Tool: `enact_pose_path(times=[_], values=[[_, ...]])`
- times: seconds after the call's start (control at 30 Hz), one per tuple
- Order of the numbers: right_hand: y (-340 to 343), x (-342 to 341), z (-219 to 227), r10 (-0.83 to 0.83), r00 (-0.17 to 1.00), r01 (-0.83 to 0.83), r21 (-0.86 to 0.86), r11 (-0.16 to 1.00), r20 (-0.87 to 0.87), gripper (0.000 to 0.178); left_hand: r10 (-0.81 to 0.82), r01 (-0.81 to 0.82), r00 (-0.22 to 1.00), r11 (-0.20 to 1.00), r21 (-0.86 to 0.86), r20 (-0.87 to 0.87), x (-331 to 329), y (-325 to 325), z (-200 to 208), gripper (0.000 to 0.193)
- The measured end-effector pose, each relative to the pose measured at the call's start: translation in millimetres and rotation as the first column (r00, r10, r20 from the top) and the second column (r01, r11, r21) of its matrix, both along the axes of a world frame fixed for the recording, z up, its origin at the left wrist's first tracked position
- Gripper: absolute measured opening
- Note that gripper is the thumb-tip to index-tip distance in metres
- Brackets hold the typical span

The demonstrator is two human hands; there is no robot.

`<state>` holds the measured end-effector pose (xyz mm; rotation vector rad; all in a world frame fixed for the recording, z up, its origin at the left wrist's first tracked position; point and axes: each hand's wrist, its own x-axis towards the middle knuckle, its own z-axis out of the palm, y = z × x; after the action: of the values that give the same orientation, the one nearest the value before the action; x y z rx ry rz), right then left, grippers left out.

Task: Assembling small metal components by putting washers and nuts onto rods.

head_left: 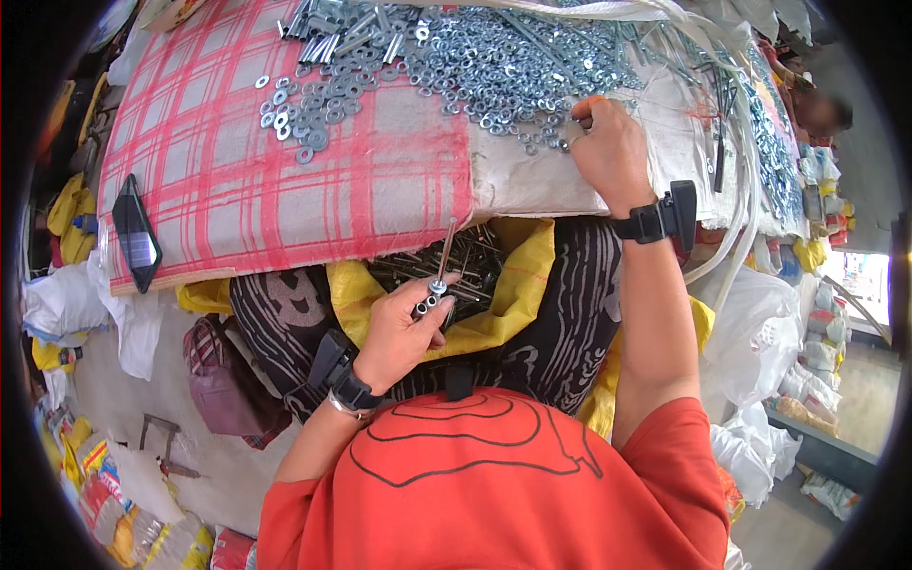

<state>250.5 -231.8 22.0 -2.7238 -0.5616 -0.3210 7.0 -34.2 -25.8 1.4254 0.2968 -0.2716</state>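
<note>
My left hand (404, 328) is closed around a long thin metal bolt (445, 256) that points up and away. A washer and small round nut-like pieces (436, 287) show at its lower end by my fingertips. This hand is above an open yellow sack (527, 271) in my lap, which holds many long dark bolts (475, 261). My right hand (608, 152) reaches to the near right edge of a heap of shiny nuts and washers (513, 71). Its fingers are bent together in a pinch, and what they hold, if anything, is too small to make out.
A red-checked cloth (380, 161) covers the left of the table, with a dark phone (139, 233) near its left edge. Loose washers (304, 119) lie on it. White straps (736, 228) hang at right. A maroon bag (223, 380) stands at lower left. Another person is at far right.
</note>
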Motion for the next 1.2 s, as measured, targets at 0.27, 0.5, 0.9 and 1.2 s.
enact_pose_path(times=[0.27, 0.5, 0.9, 1.2], values=[[16, -45, 12, 0.068, 0.977, 0.030, 0.446, 0.895, -0.202, 0.017, 0.004, -0.005, 1.000, 0.999, 0.041, 0.017, -1, 4, 3, 0.029], [29, -125, 22, 0.561, 0.592, 0.159, 0.767, 0.622, -0.578, 0.019, -0.174, 0.002, 0.940, 0.862, 0.507, 0.292, -3, 7, -7, 0.030], [17, -152, 21, 0.671, 0.385, 0.416, 0.768, 0.487, -0.634, 0.024, -0.143, 0.152, 0.986, 0.980, -0.129, 0.082, -9, 18, 20, 0.008], [46, -181, 0, 0.827, 0.349, 0.323, 0.885, 0.335, -0.440, 0.057, 0.062, -0.093, 0.955, 0.991, 0.095, 0.291, -15, 2, 26, 0.010]])
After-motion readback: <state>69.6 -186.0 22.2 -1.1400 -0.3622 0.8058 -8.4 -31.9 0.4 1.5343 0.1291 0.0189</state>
